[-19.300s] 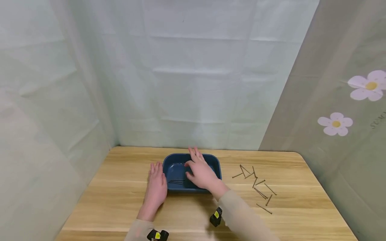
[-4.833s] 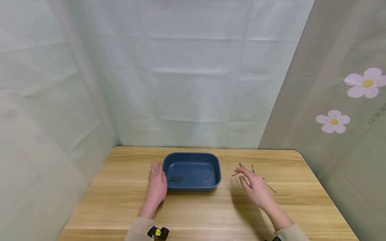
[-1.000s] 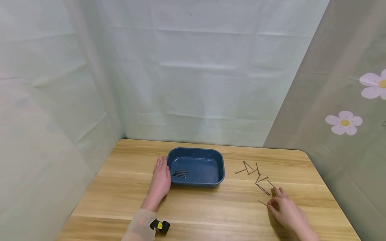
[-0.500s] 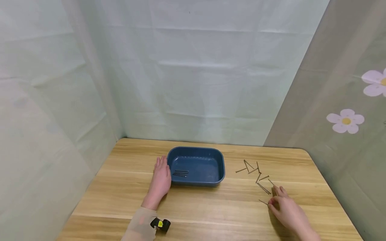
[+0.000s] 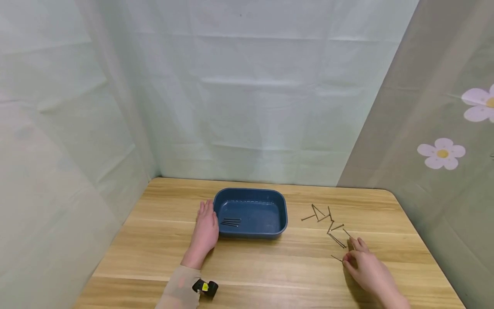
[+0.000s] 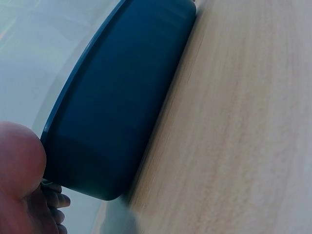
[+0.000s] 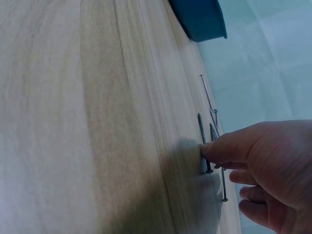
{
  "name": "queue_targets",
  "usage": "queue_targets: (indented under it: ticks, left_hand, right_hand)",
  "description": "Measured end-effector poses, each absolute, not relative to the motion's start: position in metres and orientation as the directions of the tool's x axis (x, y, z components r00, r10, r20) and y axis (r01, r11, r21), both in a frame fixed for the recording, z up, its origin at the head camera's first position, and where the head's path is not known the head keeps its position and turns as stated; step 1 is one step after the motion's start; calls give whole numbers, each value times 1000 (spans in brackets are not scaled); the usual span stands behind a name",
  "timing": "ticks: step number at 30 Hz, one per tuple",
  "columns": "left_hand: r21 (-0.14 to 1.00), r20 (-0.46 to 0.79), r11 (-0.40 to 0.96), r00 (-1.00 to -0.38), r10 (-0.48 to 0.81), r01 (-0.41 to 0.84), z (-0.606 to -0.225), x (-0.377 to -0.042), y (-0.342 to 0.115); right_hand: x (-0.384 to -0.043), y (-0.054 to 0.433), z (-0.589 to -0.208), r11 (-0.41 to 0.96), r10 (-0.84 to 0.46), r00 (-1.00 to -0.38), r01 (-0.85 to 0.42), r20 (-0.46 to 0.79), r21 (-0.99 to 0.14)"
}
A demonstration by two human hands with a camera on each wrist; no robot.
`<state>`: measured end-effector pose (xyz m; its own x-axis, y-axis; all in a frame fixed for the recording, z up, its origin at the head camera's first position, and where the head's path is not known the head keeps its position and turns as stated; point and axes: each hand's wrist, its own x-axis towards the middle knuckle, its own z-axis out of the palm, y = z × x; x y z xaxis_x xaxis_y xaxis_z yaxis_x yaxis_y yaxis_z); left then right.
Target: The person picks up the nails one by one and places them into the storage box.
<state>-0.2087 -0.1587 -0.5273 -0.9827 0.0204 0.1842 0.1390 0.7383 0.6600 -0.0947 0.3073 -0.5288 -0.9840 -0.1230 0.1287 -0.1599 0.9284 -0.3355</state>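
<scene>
A dark blue rectangular tray (image 5: 247, 235) stands on the wooden table, with several nails (image 5: 231, 222) lying in its left part. My left hand (image 5: 206, 229) rests along the tray's left wall, fingers straight; in the left wrist view the thumb (image 6: 22, 158) is at the rim. At the right, my right hand (image 5: 366, 268) pinches a nail (image 5: 336, 258) between thumb and index finger, close to its head. The nail lies low, at the table top. Beyond the hand, more loose nails (image 5: 318, 216) lie scattered, some crossing; one nail (image 5: 346, 232) runs partly under the fingers.
The wooden table (image 5: 247, 274) has its back edge against a pale cloth curtain (image 5: 247, 107). Flower-printed cloth (image 5: 441, 153) hangs at the right. A small black wrist camera (image 5: 205, 287) sits on the left sleeve.
Since about five seconds ago, my right hand has come right and nearer, down to the pinched nail; it barely moves in the last second. The tray holds more nails than in the oldest frame.
</scene>
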Motion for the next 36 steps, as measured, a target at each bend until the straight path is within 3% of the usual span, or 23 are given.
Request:
queue_targets:
  ticks: [36]
  left_hand:
    - [651,179,747,-984,21,134,-533,-210,-160]
  right_hand:
    - [-90,304,-538,944,-130,-969,-186,211,-273]
